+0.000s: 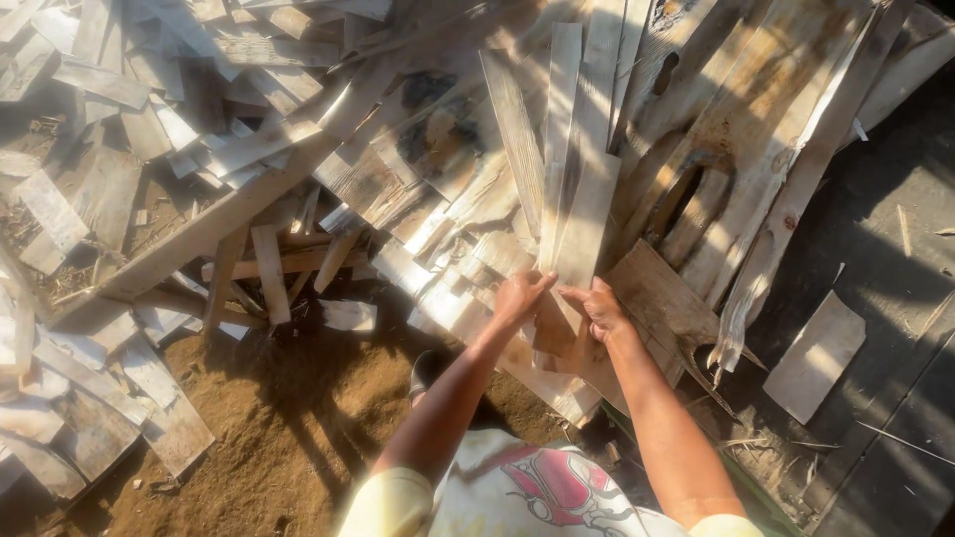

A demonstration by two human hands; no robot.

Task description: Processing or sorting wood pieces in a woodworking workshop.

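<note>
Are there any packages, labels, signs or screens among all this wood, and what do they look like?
None in view: only pale wooden planks held by the left hand and right hand, and a red-and-white printed picture on the person's shirt.

- left hand [521, 295] and right hand [600, 308] both grip the near end of a thin wood strip [582, 234], fingers meeting on it
- strip runs away from the person, over a heap of wood slats [428, 169]
- long plank [214, 224] lies diagonal at left
- brown dirt ground [288, 418] below
- loose flat board piece [816, 355] at right on dark floor [875, 268]
</note>
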